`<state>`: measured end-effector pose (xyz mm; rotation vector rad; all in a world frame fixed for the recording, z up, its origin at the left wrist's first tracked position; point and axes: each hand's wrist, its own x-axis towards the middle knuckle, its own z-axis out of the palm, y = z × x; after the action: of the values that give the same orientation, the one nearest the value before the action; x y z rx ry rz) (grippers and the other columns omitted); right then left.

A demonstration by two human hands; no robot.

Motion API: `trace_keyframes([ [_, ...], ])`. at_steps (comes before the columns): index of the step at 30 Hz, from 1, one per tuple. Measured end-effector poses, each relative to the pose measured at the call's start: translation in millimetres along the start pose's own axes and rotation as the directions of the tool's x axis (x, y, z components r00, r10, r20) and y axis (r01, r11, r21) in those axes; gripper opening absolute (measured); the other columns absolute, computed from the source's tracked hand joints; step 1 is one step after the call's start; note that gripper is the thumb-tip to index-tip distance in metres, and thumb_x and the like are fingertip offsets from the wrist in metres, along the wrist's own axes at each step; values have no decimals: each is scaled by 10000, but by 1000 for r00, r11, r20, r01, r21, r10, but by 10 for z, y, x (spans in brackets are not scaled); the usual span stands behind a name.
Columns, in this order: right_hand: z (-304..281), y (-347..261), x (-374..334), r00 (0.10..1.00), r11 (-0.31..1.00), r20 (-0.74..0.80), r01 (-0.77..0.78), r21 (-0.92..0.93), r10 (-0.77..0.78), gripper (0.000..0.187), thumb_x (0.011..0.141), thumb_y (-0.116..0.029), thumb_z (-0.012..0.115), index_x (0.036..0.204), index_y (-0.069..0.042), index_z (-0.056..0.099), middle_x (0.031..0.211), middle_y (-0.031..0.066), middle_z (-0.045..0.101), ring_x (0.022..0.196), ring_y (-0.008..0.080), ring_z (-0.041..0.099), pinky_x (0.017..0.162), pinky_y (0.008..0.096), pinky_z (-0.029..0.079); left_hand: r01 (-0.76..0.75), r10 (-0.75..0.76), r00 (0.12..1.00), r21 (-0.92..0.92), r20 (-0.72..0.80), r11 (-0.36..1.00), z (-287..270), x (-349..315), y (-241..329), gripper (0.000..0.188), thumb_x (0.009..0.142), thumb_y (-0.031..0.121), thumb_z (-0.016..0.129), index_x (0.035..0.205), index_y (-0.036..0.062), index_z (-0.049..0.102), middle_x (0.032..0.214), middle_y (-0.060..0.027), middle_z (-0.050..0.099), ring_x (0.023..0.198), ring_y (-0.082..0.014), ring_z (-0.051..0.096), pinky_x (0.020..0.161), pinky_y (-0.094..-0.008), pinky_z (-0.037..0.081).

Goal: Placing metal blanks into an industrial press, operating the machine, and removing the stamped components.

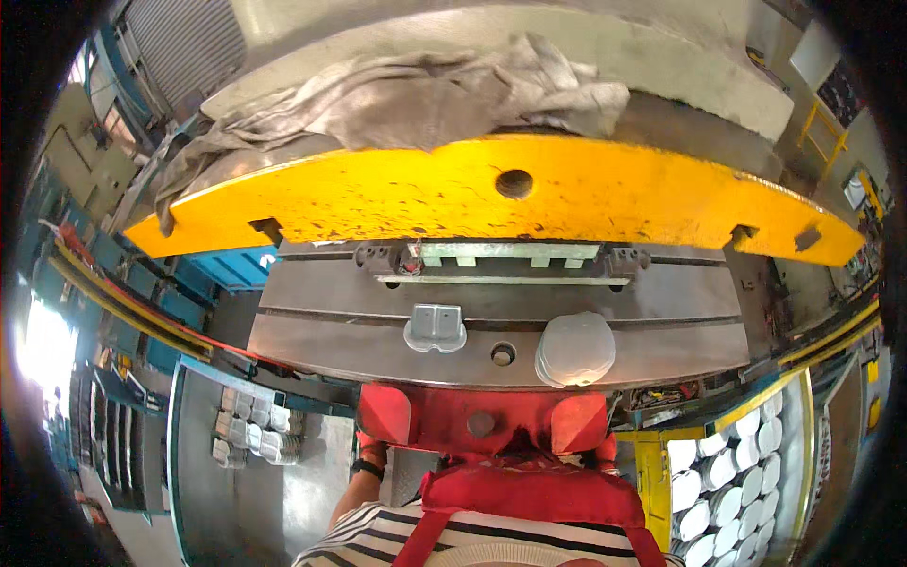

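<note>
My left hand, in a red glove with a dark band at the wrist, reaches up against the left side of a red control box. At the box's right side is my right hand, also in red and mostly covered. The box's rounded red side guards hide the fingers of both hands. Beyond the box, on the steel press bed, lie a formed grey metal part with two lobes on the left and a stack of flat rounded metal blanks on the right.
A yellow press beam spans above a die; a grey cloth is draped over it. Left stands a metal table with formed parts; right, a yellow-edged bin with stacked blanks. Yellow guard bars flank the press.
</note>
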<state>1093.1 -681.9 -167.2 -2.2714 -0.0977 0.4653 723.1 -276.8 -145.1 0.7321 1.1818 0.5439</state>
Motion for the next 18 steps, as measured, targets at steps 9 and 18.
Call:
trace_keyframes([
  [9,-128,27,55,995,995,59,78,55,-81,393,738,-317,632,1021,-64,531,852,151,604,775,312,586,689,413,465,155,-167,986,335,8,929,-27,-173,406,510,710,437,613,1118,144,526,1016,-87,597,946,-277,562,778,-419,454],
  [18,-206,1633,353,906,892,-419,240,383,-63,352,861,-284,485,1167,-114,518,1082,156,487,755,209,544,657,327,467,-501,461,855,155,237,851,1780,-858,2611,287,834,168,562,1091,39,547,879,-13,597,795,-92,581,628,-236,473],
])
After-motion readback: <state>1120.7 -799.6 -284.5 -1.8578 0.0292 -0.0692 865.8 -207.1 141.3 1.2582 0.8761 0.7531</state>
